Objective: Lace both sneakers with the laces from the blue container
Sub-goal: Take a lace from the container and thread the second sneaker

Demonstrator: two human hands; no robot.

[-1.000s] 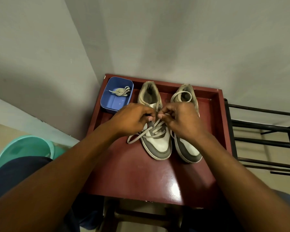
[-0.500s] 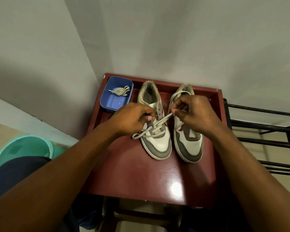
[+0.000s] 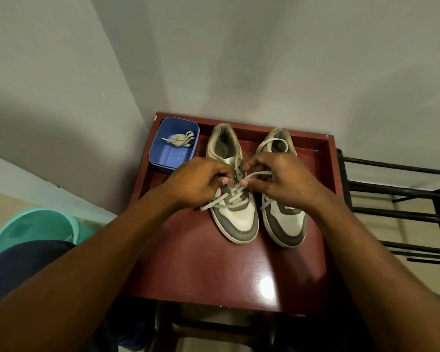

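Observation:
Two grey-and-white sneakers stand side by side on the red table [image 3: 214, 270], toes toward me. The left sneaker [image 3: 239, 219] has a beige lace [image 3: 229, 200] crossed through its lower eyelets. My left hand [image 3: 198, 181] grips the left sneaker's eyelet flap at its upper part. My right hand [image 3: 277, 181] pinches that lace, which loops up over the right sneaker [image 3: 285, 224]. A blue container [image 3: 163, 158] at the table's back left holds a second bundled lace [image 3: 182, 140].
The table sits in a corner between two grey walls. A black metal rack [image 3: 404, 199] stands to the right. A teal bucket [image 3: 33, 229] is on the floor at the left, beside my dark-clothed leg.
My right hand pulled the lace out to the right, then came back toward the left sneaker's eyelets. My left hand stayed on the left sneaker.

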